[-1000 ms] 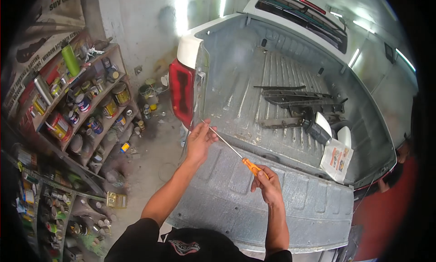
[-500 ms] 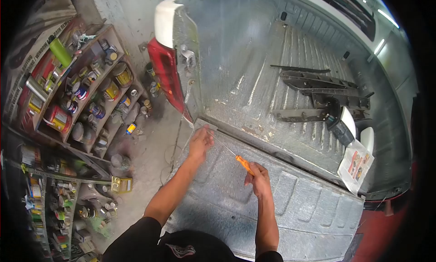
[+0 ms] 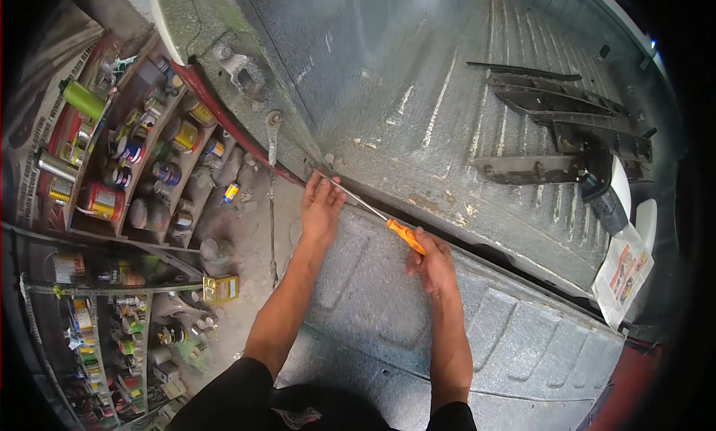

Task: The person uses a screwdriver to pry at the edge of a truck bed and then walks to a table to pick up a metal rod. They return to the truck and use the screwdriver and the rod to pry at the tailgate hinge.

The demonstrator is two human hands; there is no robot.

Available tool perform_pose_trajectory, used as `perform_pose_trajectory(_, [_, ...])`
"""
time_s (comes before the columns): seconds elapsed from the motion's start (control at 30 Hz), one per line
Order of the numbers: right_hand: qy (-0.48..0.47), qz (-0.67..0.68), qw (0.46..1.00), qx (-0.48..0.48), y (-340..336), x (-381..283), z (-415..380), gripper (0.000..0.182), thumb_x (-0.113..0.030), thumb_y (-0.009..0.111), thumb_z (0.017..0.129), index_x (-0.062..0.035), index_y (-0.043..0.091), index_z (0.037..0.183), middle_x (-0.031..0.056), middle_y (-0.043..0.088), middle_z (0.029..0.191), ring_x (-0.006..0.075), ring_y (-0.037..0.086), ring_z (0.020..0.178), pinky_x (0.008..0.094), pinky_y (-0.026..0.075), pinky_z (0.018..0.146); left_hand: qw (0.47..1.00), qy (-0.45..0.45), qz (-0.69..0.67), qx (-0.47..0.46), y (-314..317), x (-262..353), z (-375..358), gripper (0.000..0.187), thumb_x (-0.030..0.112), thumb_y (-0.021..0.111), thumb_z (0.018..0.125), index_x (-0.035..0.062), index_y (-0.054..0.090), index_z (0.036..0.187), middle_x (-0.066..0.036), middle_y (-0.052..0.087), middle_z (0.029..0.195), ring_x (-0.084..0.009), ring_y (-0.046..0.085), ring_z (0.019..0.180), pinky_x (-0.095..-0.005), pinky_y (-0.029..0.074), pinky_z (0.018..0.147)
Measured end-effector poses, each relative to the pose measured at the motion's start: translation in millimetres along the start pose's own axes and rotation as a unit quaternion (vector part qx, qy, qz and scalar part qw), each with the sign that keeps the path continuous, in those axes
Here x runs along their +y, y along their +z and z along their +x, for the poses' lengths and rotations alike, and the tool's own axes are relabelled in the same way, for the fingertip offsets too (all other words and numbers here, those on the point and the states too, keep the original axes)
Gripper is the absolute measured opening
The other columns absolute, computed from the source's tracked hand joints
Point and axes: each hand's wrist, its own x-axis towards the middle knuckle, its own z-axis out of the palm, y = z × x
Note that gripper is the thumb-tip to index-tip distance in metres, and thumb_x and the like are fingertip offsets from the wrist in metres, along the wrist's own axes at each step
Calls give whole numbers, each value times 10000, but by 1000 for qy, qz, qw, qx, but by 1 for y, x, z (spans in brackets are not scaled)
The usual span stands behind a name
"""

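Observation:
An orange-handled screwdriver (image 3: 406,236) lies diagonally across the gap between the truck bed and the lowered tailgate (image 3: 388,282). My right hand (image 3: 434,263) is closed around the rear of its handle. Up at the corner of the bed, my left hand (image 3: 322,203) has its fingers pinched at the tip end of the metal shaft. Just above that hand is the bed's corner edge, beside the red tail light (image 3: 224,117). A metal strap (image 3: 272,144) hangs from a bolt to the left of my left hand.
Dark trim pieces (image 3: 567,125), a mirror-like part (image 3: 605,196) and a printed sheet (image 3: 623,274) lie in the ribbed bed at right. Wooden shelves (image 3: 149,147) with several paint cans stand at left. A yellow tin (image 3: 221,289) sits below them.
The view has shifted closer to the bed corner, and the strap and bolt now show clearly. Both hands and the screwdriver have moved nearer the bed edge, my left fingers now at the corner.

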Motion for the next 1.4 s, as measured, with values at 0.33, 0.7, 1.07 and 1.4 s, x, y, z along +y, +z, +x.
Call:
perform_pose_trajectory(0.33, [11,7,1000,-13,-5,3,8,449,-437,603,1006,8,660,985,2,428,561,142,428,410,301,405,409,999,18,21,27,-1,-7,3,454,140,622,1023,119,472,1450,-60,669,1084,-109,617,895,-299,561,799])
perform_pose_trajectory(0.7, [198,21,967,-159,-10,-26,15,596,-545,482,1031,14,684,990,-42,362,490,113,341,386,299,289,413,998,47,16,44,4,-9,2,454,164,661,1005,109,485,1420,-40,649,1071,-100,607,896,-285,547,810])
perform_pose_trajectory(1.07, [-411,-445,793,-66,-11,-12,24,323,-248,767,917,30,650,1032,32,588,682,171,574,563,335,461,500,998,58,31,20,2,-14,2,258,208,674,1002,35,629,1188,-68,691,1068,-105,632,874,-266,547,801])
perform_pose_trajectory(1.4, [85,-61,984,-140,-45,-36,2,405,-331,675,991,49,671,1129,101,662,767,189,666,661,304,556,599,999,21,44,20,-3,-10,9,247,226,687,993,53,651,1166,-44,697,1025,-123,648,870,-284,551,804])
